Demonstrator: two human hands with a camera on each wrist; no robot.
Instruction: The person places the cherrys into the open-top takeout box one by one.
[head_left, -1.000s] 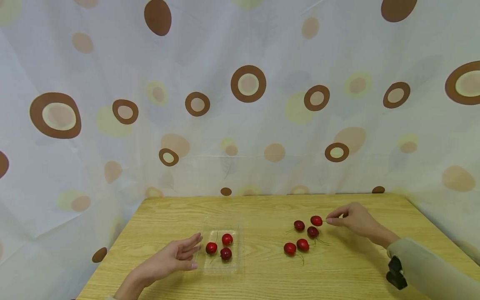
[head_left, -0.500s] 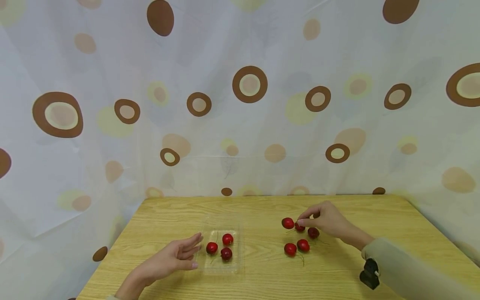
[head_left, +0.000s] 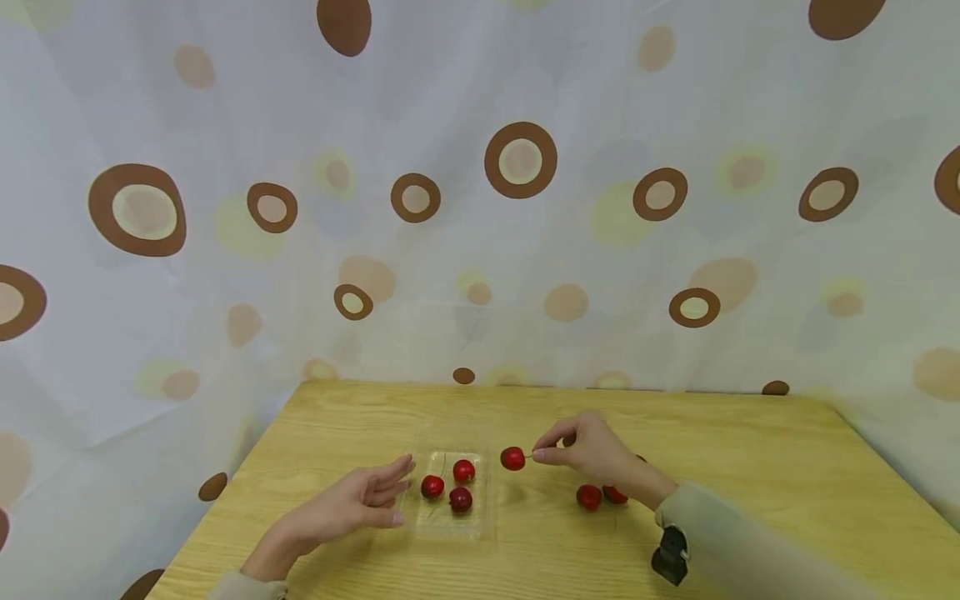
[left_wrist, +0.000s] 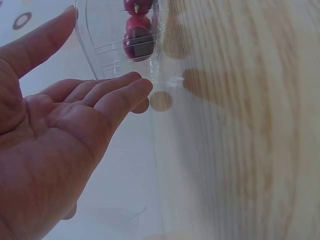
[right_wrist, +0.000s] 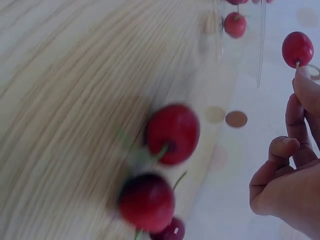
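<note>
Between thumb and forefinger, my right hand [head_left: 592, 450] pinches the stem of a red cherry [head_left: 513, 458], which hangs above the table just right of a clear plastic container [head_left: 491, 508]. Inside that container lie three cherries [head_left: 461, 500]. My left hand [head_left: 345, 506] is at the container's left side, fingers extended and thumb apart; in the left wrist view its fingertips [left_wrist: 142, 86] are by the clear wall. Loose cherries [head_left: 589, 497] lie on the table below my right hand, partly hidden by it; the right wrist view shows more of them [right_wrist: 172, 134] up close.
The wooden table [head_left: 390, 575] extends around the container. Behind it and along its sides hangs a pale curtain [head_left: 450, 250] with brown and beige circles. A dark device [head_left: 670, 557] is strapped at my right sleeve.
My right hand has carried the cherry leftward from the loose group to near the container. My left hand keeps its place there. The head view has shifted slightly.
</note>
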